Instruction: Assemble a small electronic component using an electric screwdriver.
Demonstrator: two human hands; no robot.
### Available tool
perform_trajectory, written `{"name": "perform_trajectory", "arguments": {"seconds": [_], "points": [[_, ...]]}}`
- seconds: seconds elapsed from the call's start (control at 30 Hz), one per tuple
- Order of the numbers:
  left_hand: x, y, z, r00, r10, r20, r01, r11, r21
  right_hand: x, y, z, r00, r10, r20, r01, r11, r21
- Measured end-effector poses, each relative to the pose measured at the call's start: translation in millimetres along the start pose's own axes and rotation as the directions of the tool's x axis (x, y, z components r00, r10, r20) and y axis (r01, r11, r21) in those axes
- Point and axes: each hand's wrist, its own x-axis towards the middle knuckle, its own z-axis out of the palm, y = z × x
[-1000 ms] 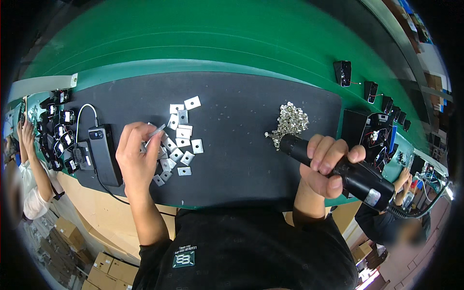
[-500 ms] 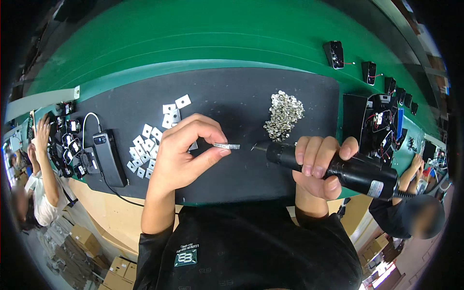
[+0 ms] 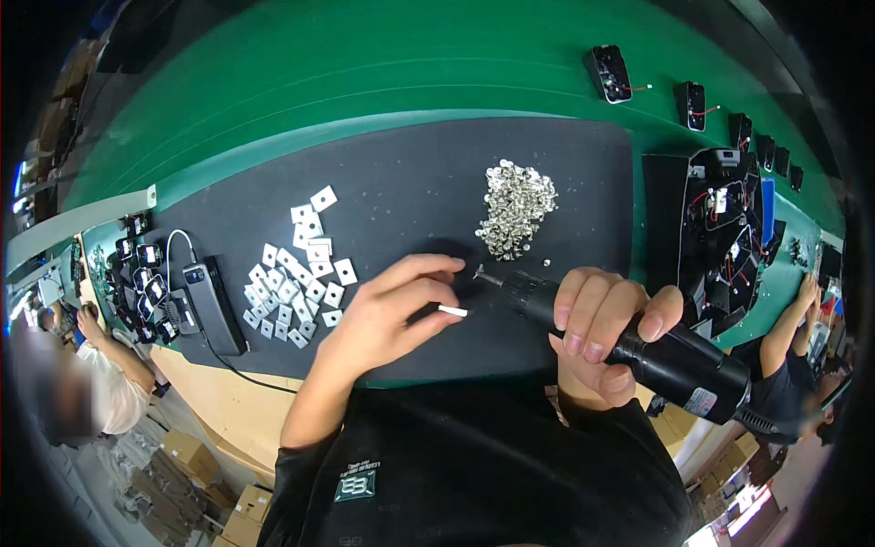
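Note:
My left hand (image 3: 394,314) is closed on a small square metal plate (image 3: 453,311), seen nearly edge-on at the thumb tip. Its index finger reaches out toward the bit, close to the tip. A black electric screwdriver (image 3: 670,365) is wrapped in the fingers of my right hand (image 3: 606,333), its bit pointing left. At the bit's end sits a small shiny screw (image 3: 478,271). Beyond the bit lies a heap of silver screws (image 3: 515,210) on the black mat (image 3: 410,201). Left of my left hand, many square plates with centre holes (image 3: 287,292) are scattered.
A black power bank (image 3: 215,305) with a cable lies at the mat's left. Black housings with wires (image 3: 725,228) stand on the right, and several more (image 3: 609,73) line the green surface (image 3: 383,64) behind. A person (image 3: 114,383) works at left, another (image 3: 784,365) at right.
My left hand has come closer to the screwdriver's bit, and its index finger has straightened toward the tip. The plate has dropped lower, nearer to me. The whole view has shifted slightly.

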Motion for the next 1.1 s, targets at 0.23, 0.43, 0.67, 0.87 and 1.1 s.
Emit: {"name": "perform_trajectory", "arguments": {"seconds": [0.23,0.43,0.67,0.87,1.1], "points": [[10.3,-5.7,32.0,0.977,0.211,-0.008,-0.199,0.929,0.311,-1.8,-5.5,-3.5,0.996,-0.019,-0.083,0.024,0.998,0.062],[16.3,-7.1,39.5,0.959,0.281,-0.045,-0.25,0.908,0.337,1.4,-12.1,-7.5,0.996,0.044,-0.076,-0.042,0.999,0.022],[18.5,-9.5,41.9,0.944,0.325,-0.061,-0.28,0.885,0.373,0.6,-11.9,-5.6,0.991,0.036,-0.13,-0.029,0.998,0.057],[17.9,-12.7,41.5,0.948,0.315,-0.047,-0.275,0.884,0.378,-0.6,-11.6,-5.4,0.986,0.031,-0.164,-0.019,0.997,0.07],[18.9,-17.7,43.1,0.939,0.336,-0.076,-0.293,0.895,0.336,1.2,-10.7,-6.3,0.987,0.042,-0.156,-0.031,0.997,0.072]]}}
